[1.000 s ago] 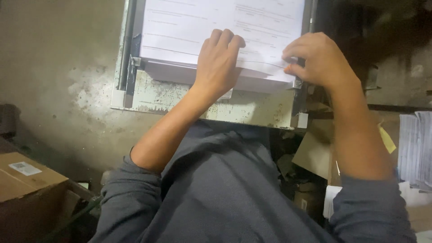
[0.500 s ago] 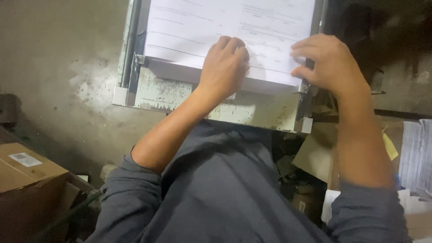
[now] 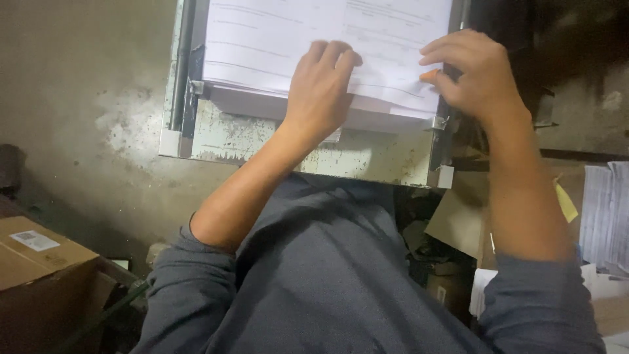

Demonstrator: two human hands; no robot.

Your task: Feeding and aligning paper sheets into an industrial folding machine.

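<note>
A thick stack of white printed paper point(image 3: 275, 52) lies on a worn, paint-chipped metal machine table point(image 3: 262, 144) in front of me. My left hand point(image 3: 321, 92) rests flat on the stack's near edge, fingers together and pressing down. At the stack's right near corner my right hand point(image 3: 475, 78) has its fingers curled, thumb and fingertips pinching the top sheets. Both forearms are bare below grey sleeves.
Metal side guides point(image 3: 187, 72) frame the table's left and right edges. A brown cardboard box point(image 3: 39, 262) stands at the lower left. More printed sheets point(image 3: 606, 216) and cardboard scraps point(image 3: 458, 223) lie at the right. A stained concrete floor point(image 3: 78, 98) spreads to the left.
The view has shifted slightly. My left hand has stayed on the stack's near edge, and my right hand has kept working at the right corner of the sheets.
</note>
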